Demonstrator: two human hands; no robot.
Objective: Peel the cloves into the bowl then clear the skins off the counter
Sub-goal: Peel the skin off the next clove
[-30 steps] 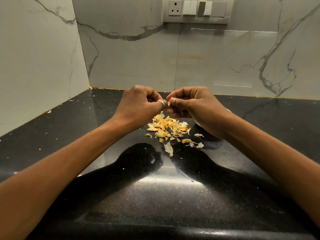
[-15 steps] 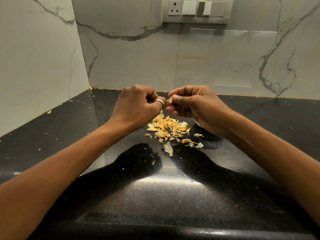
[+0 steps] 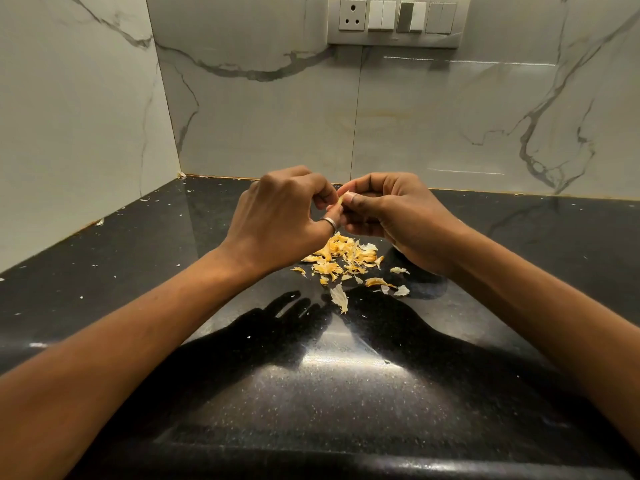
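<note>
My left hand and my right hand meet above the black counter, fingers curled towards each other. Between their fingertips both pinch a small pale garlic clove with a bit of skin sticking up. A ring sits on a left finger. Below the hands lies a pile of yellow-white garlic skins, with a few loose flakes at its near edge. A bowl shows only as a sliver behind my right wrist and is otherwise hidden.
Marble walls close the corner at the left and back. A switch panel with a socket hangs on the back wall. Small white flecks of skin dot the counter on the left. The counter's front edge runs along the bottom.
The hands stay together over the pile. The right thumb has shifted on the clove and a bit of skin now stands up between the fingertips.
</note>
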